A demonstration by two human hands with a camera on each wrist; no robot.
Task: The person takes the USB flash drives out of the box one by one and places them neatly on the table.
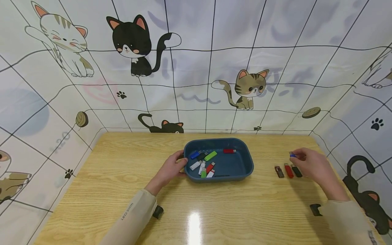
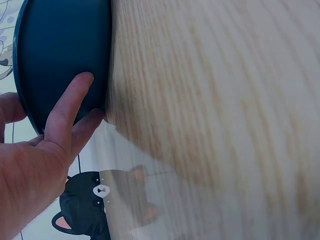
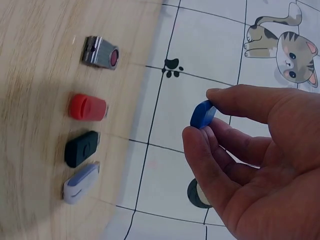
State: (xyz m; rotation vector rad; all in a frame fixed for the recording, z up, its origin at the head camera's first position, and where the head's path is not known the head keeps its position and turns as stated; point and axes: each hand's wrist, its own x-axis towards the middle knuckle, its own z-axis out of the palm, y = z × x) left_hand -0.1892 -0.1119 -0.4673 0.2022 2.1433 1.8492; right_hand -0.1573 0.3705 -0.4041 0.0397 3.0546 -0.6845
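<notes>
My left hand [image 1: 170, 167] grips the left end of a dark blue plastic bin [image 1: 239, 170], its thumb at the rim and fingers along the outer wall in the left wrist view. Inside the bin lie several USB sticks, among them a blue one [image 1: 194, 154], a green one [image 1: 210, 156] and a red one [image 1: 229, 151]. Between thumb and fingertips, my right hand [image 1: 312, 165] pinches a blue USB stick [image 3: 202, 114] above the table. Beside that hand stands a row: a metal-cased stick [image 3: 101, 52], a red stick [image 3: 88, 107], a black stick [image 3: 81, 149] and a white stick [image 3: 81, 183].
The wooden table [image 1: 101, 190] carries the bin at its middle and the row of sticks on the right. A cat-print sheet [image 1: 196, 68] rises behind and at both sides of the table.
</notes>
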